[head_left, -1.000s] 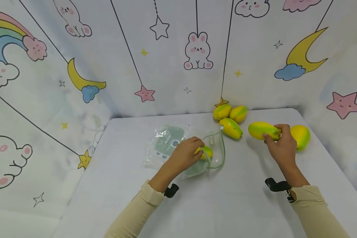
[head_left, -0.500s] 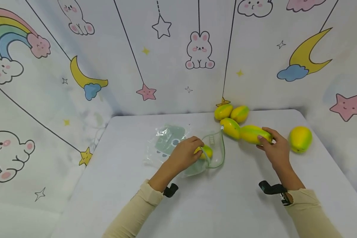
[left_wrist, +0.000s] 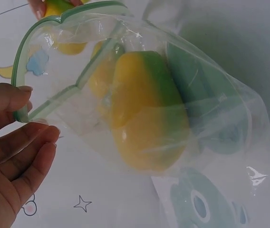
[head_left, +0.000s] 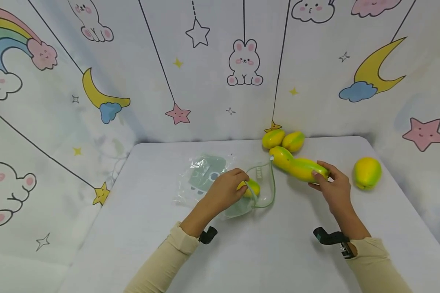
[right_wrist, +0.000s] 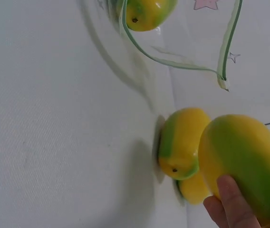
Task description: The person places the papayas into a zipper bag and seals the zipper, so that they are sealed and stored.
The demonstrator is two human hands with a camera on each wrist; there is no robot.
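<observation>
My left hand [head_left: 225,187] pinches the green zip rim of a clear plastic zip bag [left_wrist: 230,114] with a green printed pattern. The mouth of the bag gapes toward the right. Inside it lies a yellow-green papaya [left_wrist: 147,114], seen through the plastic. My right hand [head_left: 333,189] grips another papaya [right_wrist: 242,161] by its right end, to the right of the bag mouth. In the head view its far end overlaps a third papaya [head_left: 280,156] on the table.
Two more papayas, a left one [head_left: 273,139] and a right one [head_left: 293,141], lie at the table's back edge. Another papaya [head_left: 367,173] rests at the right. Flat green-printed plastic [head_left: 205,171] lies behind the left hand. A patterned cloth wall [head_left: 205,81] rises behind the table [head_left: 264,252].
My right hand has carried its papaya leftward and slightly nearer, away from the papaya at the right and toward the bag. My left hand stays at the bag rim.
</observation>
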